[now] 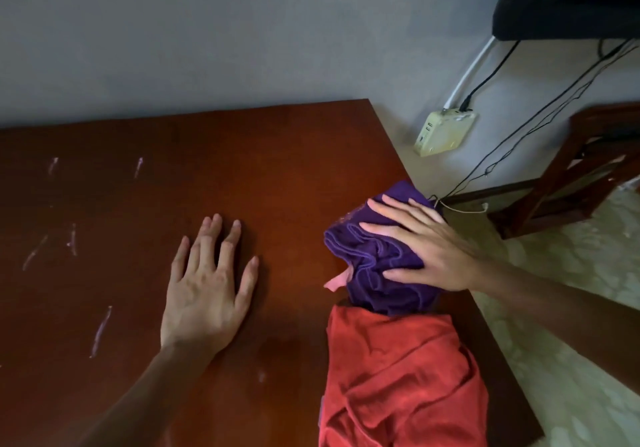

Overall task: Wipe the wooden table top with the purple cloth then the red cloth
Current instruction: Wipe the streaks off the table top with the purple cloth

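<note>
A dark reddish wooden table top (145,190) fills the left and middle of the view, with several pale chalky streaks (102,330) on its left part. The purple cloth (374,263) lies bunched near the table's right edge. My right hand (420,247) lies flat on top of it, fingers spread and pressing down. The red cloth (401,384) lies crumpled just in front of the purple one, partly under it. My left hand (207,287) rests palm down on the bare wood, fingers apart, holding nothing.
The table's back edge meets a grey wall. Right of the table lies a light patterned floor with a cream power strip (445,131), black cables (519,128) and a dark wooden stand (568,183). A black object (568,0) sits at the top right.
</note>
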